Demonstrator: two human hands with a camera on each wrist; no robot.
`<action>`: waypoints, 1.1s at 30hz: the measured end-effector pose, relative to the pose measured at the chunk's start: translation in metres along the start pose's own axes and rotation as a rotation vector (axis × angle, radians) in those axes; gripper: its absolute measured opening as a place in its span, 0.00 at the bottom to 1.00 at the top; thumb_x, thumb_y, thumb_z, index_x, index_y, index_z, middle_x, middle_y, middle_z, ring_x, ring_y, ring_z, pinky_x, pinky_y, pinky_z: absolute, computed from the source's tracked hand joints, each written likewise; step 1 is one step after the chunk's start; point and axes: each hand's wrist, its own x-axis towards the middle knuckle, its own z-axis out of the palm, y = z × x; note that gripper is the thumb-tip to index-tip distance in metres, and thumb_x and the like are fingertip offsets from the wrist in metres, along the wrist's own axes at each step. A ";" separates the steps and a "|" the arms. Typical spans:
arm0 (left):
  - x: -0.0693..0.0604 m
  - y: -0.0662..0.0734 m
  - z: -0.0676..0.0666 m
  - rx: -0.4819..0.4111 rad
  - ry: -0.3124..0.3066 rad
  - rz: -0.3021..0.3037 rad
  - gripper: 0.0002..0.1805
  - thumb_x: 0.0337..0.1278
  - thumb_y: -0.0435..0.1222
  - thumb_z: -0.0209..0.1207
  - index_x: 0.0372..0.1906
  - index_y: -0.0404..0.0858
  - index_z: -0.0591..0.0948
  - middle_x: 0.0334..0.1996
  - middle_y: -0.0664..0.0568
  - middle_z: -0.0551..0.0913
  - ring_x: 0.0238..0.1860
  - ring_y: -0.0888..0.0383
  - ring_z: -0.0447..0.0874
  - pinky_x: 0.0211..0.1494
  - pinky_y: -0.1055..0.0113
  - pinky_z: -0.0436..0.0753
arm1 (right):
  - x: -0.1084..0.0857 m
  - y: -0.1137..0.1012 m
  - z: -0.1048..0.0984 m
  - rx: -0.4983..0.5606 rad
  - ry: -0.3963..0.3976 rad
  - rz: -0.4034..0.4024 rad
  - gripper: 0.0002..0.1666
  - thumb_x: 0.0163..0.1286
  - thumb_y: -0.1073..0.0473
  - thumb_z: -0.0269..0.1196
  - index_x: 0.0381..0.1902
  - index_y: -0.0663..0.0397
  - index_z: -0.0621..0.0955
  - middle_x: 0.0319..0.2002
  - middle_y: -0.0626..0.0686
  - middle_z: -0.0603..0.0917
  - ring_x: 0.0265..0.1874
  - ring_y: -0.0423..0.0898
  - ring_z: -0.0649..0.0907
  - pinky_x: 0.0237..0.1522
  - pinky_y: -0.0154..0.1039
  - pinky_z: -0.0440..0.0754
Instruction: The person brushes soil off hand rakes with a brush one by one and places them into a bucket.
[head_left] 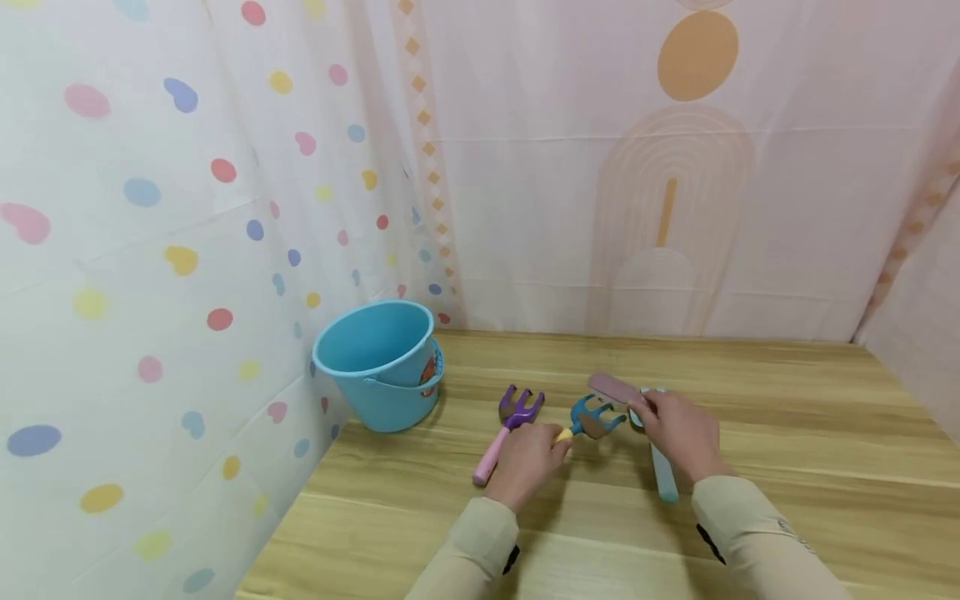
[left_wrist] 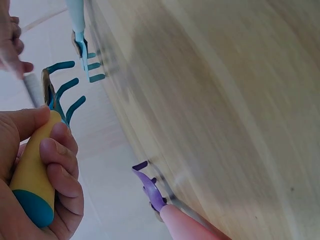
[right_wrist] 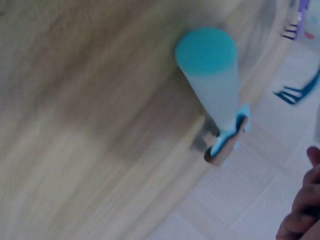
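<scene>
I count one bucket (head_left: 386, 402) on one table (head_left: 810, 417). Right of the bucket I have three rakes: one pink-handled rake (head_left: 495, 450), one yellow-handled rake (left_wrist: 35, 164), one pale-blue-handled rake (head_left: 663, 473). Also right of the bucket are one flat stick (head_left: 613, 388) and my two hands: one left hand (head_left: 525, 458), one right hand (head_left: 682, 432).

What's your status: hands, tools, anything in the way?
Left hand gripping yellow-handled blue fork. Right hand holding flat mauve tool near its tines. On table, possibly in the way: light-blue fork, purple fork.

Beige sleeves (head_left: 757, 533) end in plain cuffs (head_left: 483, 529), a small black piece (head_left: 512, 559) beside each.
</scene>
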 end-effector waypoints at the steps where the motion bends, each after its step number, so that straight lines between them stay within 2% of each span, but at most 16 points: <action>1: 0.000 0.000 0.000 -0.005 0.000 -0.006 0.12 0.67 0.44 0.60 0.28 0.45 0.81 0.14 0.62 0.68 0.13 0.66 0.64 0.17 0.72 0.63 | 0.000 0.001 -0.003 0.011 -0.018 -0.010 0.19 0.73 0.44 0.59 0.39 0.53 0.86 0.19 0.48 0.75 0.17 0.44 0.71 0.16 0.40 0.64; 3: 0.001 0.000 0.001 0.003 -0.004 -0.012 0.12 0.67 0.45 0.60 0.27 0.45 0.80 0.14 0.62 0.69 0.14 0.66 0.64 0.17 0.71 0.63 | 0.001 0.001 -0.007 0.027 -0.037 -0.067 0.17 0.72 0.43 0.61 0.35 0.49 0.86 0.17 0.45 0.73 0.17 0.42 0.69 0.17 0.39 0.63; 5: 0.001 0.000 0.000 0.001 -0.016 -0.006 0.14 0.68 0.45 0.59 0.26 0.45 0.78 0.14 0.62 0.68 0.13 0.66 0.64 0.17 0.71 0.63 | 0.001 -0.002 -0.009 0.028 -0.063 -0.132 0.17 0.71 0.43 0.62 0.27 0.46 0.81 0.15 0.42 0.68 0.16 0.40 0.67 0.18 0.38 0.62; 8: 0.002 0.001 -0.001 0.014 -0.030 0.019 0.16 0.69 0.45 0.58 0.24 0.46 0.76 0.14 0.62 0.68 0.14 0.66 0.64 0.18 0.71 0.63 | -0.001 -0.008 -0.010 0.000 -0.096 -0.226 0.16 0.70 0.45 0.63 0.26 0.45 0.79 0.15 0.40 0.68 0.15 0.38 0.66 0.19 0.36 0.63; 10: 0.003 0.003 -0.001 0.028 -0.031 0.040 0.17 0.69 0.45 0.58 0.23 0.46 0.75 0.14 0.62 0.68 0.15 0.66 0.64 0.18 0.71 0.63 | -0.002 -0.010 -0.008 -0.032 -0.114 -0.242 0.15 0.69 0.45 0.64 0.27 0.46 0.80 0.16 0.40 0.70 0.15 0.38 0.67 0.19 0.36 0.64; 15: 0.002 0.006 0.000 0.115 -0.008 0.069 0.18 0.69 0.46 0.58 0.21 0.47 0.74 0.13 0.62 0.67 0.14 0.66 0.63 0.18 0.71 0.62 | -0.003 -0.013 -0.003 -0.099 -0.127 -0.177 0.13 0.69 0.46 0.63 0.32 0.47 0.83 0.18 0.42 0.74 0.16 0.40 0.70 0.19 0.37 0.66; 21: 0.001 0.010 0.002 0.154 0.015 0.086 0.20 0.68 0.47 0.59 0.19 0.47 0.72 0.13 0.61 0.66 0.14 0.65 0.63 0.18 0.71 0.62 | -0.002 -0.012 0.001 -0.129 -0.125 -0.089 0.15 0.71 0.44 0.62 0.35 0.48 0.85 0.18 0.44 0.76 0.17 0.42 0.71 0.18 0.38 0.68; 27: 0.000 0.012 0.005 0.150 0.022 0.098 0.22 0.67 0.47 0.60 0.17 0.47 0.71 0.12 0.61 0.65 0.14 0.65 0.63 0.18 0.71 0.62 | -0.002 -0.008 0.003 -0.154 -0.102 -0.059 0.16 0.70 0.44 0.62 0.32 0.47 0.84 0.15 0.44 0.73 0.15 0.42 0.70 0.17 0.39 0.66; 33: -0.001 0.012 0.006 0.129 0.022 0.091 0.22 0.68 0.47 0.59 0.17 0.47 0.69 0.12 0.61 0.65 0.14 0.65 0.63 0.18 0.71 0.62 | -0.002 -0.006 0.006 -0.144 -0.081 -0.044 0.17 0.71 0.45 0.62 0.40 0.51 0.86 0.15 0.45 0.74 0.15 0.43 0.70 0.16 0.39 0.66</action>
